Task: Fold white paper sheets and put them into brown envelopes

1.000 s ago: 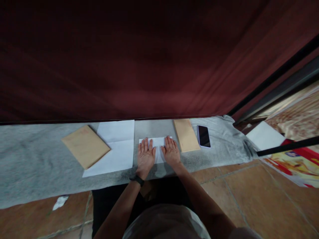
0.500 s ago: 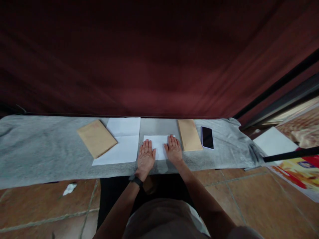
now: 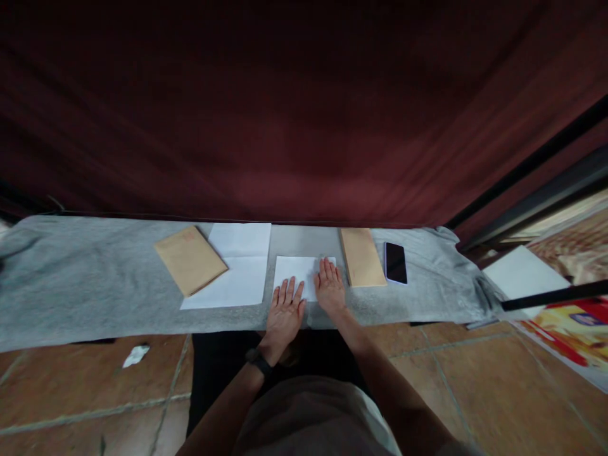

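A small folded white paper lies on the grey cloth in front of me. My left hand rests flat on its lower left part, fingers spread, with a dark band on the wrist. On its right side lies my right hand, palm down, fingers stretched out. Left of the hands is a larger creased white sheet, partly covered by a brown envelope. Another brown envelope lies just right of my right hand.
A phone lies right of the right envelope. Behind the cloth-covered surface hangs a dark red curtain. At the far right are a white board and a dark bar. A crumpled white scrap is on the tiled floor.
My left hand has slid down and slightly right on the small paper, its fingers now more spread. My right hand has barely moved. The view has shifted slightly.
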Demonstrator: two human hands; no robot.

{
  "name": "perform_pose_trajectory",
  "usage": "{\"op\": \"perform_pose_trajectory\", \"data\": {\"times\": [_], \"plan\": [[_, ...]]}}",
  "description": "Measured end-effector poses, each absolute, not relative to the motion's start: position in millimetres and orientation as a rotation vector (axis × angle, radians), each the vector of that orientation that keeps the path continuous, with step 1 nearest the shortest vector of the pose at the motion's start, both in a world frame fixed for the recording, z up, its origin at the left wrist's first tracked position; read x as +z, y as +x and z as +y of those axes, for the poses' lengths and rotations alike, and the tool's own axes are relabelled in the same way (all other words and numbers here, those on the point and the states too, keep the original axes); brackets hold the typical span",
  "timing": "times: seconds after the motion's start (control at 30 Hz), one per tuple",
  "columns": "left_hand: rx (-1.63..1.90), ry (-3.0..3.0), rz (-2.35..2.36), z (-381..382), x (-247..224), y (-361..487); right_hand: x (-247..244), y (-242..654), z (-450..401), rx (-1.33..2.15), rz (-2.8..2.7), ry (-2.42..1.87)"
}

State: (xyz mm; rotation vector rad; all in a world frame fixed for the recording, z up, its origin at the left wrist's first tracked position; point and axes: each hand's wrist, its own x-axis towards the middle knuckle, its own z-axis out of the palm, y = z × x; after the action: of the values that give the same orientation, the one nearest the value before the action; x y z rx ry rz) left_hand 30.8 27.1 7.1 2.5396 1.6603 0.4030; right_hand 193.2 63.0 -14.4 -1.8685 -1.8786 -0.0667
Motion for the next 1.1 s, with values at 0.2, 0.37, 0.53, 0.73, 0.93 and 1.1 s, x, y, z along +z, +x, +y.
{"op": "perform_pose_trajectory", "data": {"times": [0.2, 0.37, 0.53, 0.73, 0.93, 1.1], "plan": [[0.322, 2.503, 1.647, 29, 6, 27, -6, 175, 21, 0.015, -2.135, -1.823], [0.280, 2.414, 1.711, 44, 12, 45, -5, 183, 11, -0.006, -2.119, -1.880], [0.315, 2.468, 1.591, 75, 12, 67, -9, 182, 13, -0.051, -2.157, -1.877], [0.317, 2.483, 1.728, 111, 2, 41, -11, 179, 15, -0.092, -2.063, -1.878], [0.411, 2.480, 1.883, 102, -2, 29, -10, 179, 15, -0.098, -2.071, -1.865], [0.385, 2.649, 1.580, 66, 1, 33, -8, 180, 13, -0.067, -2.067, -1.884]]}}
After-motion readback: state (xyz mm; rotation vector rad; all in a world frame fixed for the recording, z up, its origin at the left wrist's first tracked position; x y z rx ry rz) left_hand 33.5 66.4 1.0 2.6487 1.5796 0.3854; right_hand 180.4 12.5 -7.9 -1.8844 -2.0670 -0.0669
